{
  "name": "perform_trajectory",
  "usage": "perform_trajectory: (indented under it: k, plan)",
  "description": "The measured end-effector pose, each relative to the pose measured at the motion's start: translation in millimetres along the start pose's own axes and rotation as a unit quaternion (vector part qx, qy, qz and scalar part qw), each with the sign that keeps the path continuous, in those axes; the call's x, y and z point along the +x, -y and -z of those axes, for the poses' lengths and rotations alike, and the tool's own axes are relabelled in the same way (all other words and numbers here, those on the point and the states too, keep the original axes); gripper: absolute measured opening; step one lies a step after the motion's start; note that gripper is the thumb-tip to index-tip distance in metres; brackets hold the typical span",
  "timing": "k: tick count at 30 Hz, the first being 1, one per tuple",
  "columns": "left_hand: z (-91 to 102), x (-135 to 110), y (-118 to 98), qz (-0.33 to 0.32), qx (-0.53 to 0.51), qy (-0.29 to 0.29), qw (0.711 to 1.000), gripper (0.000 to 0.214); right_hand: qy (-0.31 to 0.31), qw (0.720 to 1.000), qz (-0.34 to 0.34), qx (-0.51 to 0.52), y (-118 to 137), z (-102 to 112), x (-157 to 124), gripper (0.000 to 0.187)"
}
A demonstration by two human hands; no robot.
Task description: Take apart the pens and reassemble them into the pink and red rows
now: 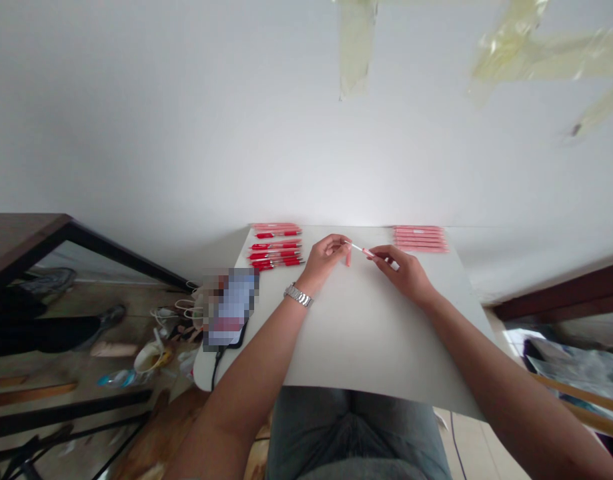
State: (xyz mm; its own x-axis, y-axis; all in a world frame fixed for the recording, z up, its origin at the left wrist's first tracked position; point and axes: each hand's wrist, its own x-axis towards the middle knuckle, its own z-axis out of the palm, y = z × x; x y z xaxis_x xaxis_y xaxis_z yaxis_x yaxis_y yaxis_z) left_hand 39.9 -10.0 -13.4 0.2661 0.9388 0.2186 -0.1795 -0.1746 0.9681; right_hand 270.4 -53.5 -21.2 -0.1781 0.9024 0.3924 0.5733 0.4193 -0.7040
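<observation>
Over the middle of the white table, my left hand (331,253) is closed, with a short pink piece, seemingly a pen cap (349,258), jutting down from its fingers. Opposite it, my right hand (399,270) pinches a slim pen (367,253). The pen's thin white front part reaches to my left fingertips; whether they grip it too, I cannot tell. Several red pens (276,255) lie in rows at the table's left, with a bundle of pink pens (276,227) behind them. Another row of pink pens (420,239) lies at the back right.
A phone (231,310) with a cable rests on the left edge of the white table (366,333). The wall (236,120) stands right behind it. On the floor at left are a cup (149,358), a bottle (117,379) and cords. Another person's leg (46,337) shows at far left.
</observation>
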Motion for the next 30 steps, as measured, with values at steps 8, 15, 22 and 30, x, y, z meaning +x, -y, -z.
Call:
perform_trajectory:
  k: [8, 15, 22, 30]
  plan:
    - [1.3, 0.2, 0.4, 0.004, 0.013, 0.030, 0.999, 0.030, -0.004, 1.000, -0.006, 0.013, 0.1, -0.6, -0.5, 0.022]
    - [3.0, 1.0, 0.7, 0.008, 0.012, 0.054, 0.998, 0.030, -0.006, 1.000, -0.002, 0.017, 2.4, -0.3, -0.5, 0.023]
    - [1.7, 1.7, 0.0, 0.015, 0.035, 0.066, 0.997, 0.032, -0.011, 1.000, -0.003, 0.022, 2.8, -0.6, -1.2, 0.027]
    - [3.5, -0.8, 1.2, -0.091, 0.218, 0.030, 0.971, 0.020, -0.023, 0.999, -0.003, 0.037, 1.2, -1.2, -1.3, 0.026]
